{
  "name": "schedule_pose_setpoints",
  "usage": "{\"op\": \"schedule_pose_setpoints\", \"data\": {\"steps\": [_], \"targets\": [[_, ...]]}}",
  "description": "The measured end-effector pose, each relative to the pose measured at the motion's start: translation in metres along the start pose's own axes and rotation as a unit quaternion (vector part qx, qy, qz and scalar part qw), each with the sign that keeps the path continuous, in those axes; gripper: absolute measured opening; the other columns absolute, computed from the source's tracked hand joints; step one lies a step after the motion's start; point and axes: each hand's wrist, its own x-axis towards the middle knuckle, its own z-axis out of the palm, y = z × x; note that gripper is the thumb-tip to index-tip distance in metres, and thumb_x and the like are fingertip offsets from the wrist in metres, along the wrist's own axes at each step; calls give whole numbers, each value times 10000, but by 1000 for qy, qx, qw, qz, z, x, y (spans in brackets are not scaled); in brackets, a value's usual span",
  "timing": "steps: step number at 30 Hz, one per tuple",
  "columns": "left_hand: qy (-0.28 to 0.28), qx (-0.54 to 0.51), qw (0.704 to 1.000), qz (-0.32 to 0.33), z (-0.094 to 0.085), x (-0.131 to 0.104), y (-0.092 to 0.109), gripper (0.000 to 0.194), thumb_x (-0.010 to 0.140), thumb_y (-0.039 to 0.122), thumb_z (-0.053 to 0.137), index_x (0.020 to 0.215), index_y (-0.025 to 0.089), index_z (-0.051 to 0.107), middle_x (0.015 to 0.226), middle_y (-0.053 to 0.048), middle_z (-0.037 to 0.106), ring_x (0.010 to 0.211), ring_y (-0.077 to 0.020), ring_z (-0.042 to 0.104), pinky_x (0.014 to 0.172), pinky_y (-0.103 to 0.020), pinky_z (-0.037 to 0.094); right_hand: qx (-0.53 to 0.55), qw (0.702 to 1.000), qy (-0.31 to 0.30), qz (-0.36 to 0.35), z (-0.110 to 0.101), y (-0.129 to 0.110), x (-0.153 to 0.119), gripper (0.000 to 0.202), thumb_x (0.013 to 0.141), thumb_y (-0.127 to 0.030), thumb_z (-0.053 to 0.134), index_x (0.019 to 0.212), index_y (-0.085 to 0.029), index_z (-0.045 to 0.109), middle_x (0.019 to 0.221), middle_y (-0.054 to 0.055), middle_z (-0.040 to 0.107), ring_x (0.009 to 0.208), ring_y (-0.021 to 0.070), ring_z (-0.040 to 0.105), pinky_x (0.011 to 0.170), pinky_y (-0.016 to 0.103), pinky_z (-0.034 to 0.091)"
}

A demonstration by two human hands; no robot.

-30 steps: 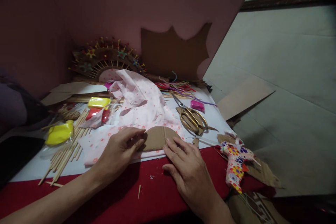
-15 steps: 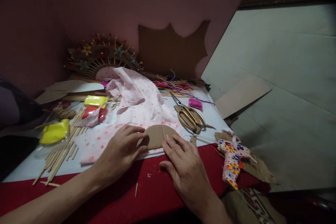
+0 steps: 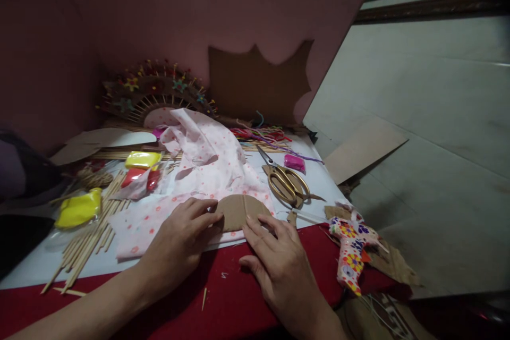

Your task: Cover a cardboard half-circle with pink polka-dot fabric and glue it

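A half-round piece of brown cardboard point(image 3: 235, 208) with a crease near its middle lies flat on pink dotted fabric point(image 3: 211, 143), near the table's front edge. My left hand point(image 3: 181, 231) rests at the cardboard's left end, its fingers apart and touching the edge; the thumb is mostly hidden. My right hand point(image 3: 279, 255) lies over the cardboard's lower right part, fingertips pressing on top and thumb spread out to the side. Right of the cardboard are gold-handled scissors point(image 3: 282, 180), lying with their blades pointing away from me.
Wooden sticks point(image 3: 85, 244) and yellow point(image 3: 79, 208) and red packets point(image 3: 135, 178) lie left. Behind stand a decorated fan-shaped piece point(image 3: 155, 87) and a jagged cardboard sheet point(image 3: 258, 85). Coloured yarn point(image 3: 263, 133), a magenta packet point(image 3: 295, 163) and a flowered stuffed figure point(image 3: 353, 249) are right.
The view has shifted slightly, so the table appears a little lower. Both hands stay at the cardboard with almost the same pose.
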Motion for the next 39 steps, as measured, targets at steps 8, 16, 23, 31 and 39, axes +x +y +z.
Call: {"op": "schedule_pose_setpoints", "data": {"steps": [8, 16, 23, 31, 39], "targets": [[-51, 90, 994, 17, 0, 4, 3, 186, 866, 123, 486, 974, 188, 622, 1248, -61, 604, 976, -259, 505, 811, -438, 456, 52, 998, 22, 14, 0, 2, 0, 320, 862, -207, 559, 1178, -186, 605, 1208, 65, 638, 1097, 268, 528, 900, 456, 440], [-65, 146, 986, 43, -3, 8, 13, 504, 780, 37, 449, 1176, 304, 611, 1186, -91, 603, 990, -300, 512, 773, -449, 445, 202, 891, 296, 280, -9, 7, -16, 332, 950, -316, 363, 1013, -170, 655, 1040, 111, 675, 1001, 221, 607, 882, 401, 462], [-54, 142, 987, 49, -2, 8, 14, 556, 761, -12, 417, 1155, 313, 638, 1152, -106, 598, 977, -290, 520, 765, -424, 453, 227, 902, 266, 252, -5, 10, -14, 318, 943, -328, 394, 1008, -182, 669, 1041, 92, 676, 1015, 205, 602, 901, 368, 451], [-16, 101, 994, 49, 5, 3, 11, 512, 757, -35, 427, 1115, 259, 646, 1222, -127, 562, 1045, -288, 480, 823, -434, 474, 188, 924, 168, 287, -6, 7, -9, 423, 943, -412, 367, 778, -172, 674, 733, 70, 694, 697, 186, 645, 623, 272, 473], [-21, 115, 992, 45, 2, -1, 10, 538, 731, -75, 403, 1091, 239, 652, 1203, -142, 555, 1048, -305, 473, 812, -448, 480, 209, 911, 178, 307, -4, 8, -10, 416, 938, -430, 373, 834, -176, 686, 773, 81, 720, 721, 194, 669, 646, 276, 487]]}}
